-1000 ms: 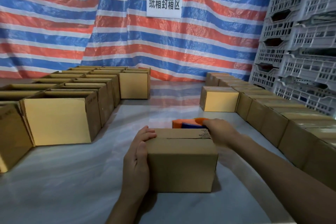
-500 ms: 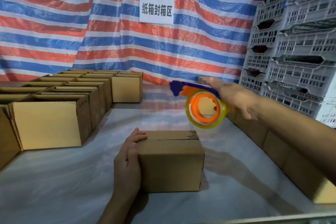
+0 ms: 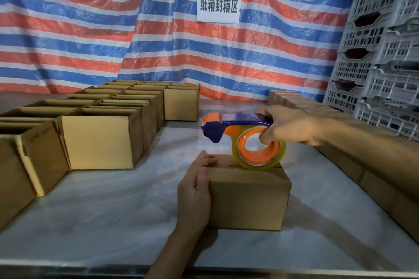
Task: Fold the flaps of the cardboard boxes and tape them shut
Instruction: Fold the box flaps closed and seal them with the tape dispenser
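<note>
A small closed cardboard box (image 3: 247,201) stands on the table in front of me, its flaps folded flat. My left hand (image 3: 195,195) lies flat against the box's left side, fingers straight, fingertips at the top edge. My right hand (image 3: 288,127) grips the blue handle of a tape dispenser (image 3: 244,140) with an orange hub and a clear tape roll. The dispenser hangs just over the box's top, the roll close to or touching the far part of the lid.
Several open cardboard boxes (image 3: 99,138) stand in rows on the left of the table. Closed boxes (image 3: 301,102) line the right edge. Grey plastic crates (image 3: 381,56) are stacked at the right. A striped tarp (image 3: 113,29) with a white sign (image 3: 218,4) hangs behind.
My right hand lifted the tape dispenser off the far side of the box, swung it up, then brought it down over the lid. My left hand stayed against the box.
</note>
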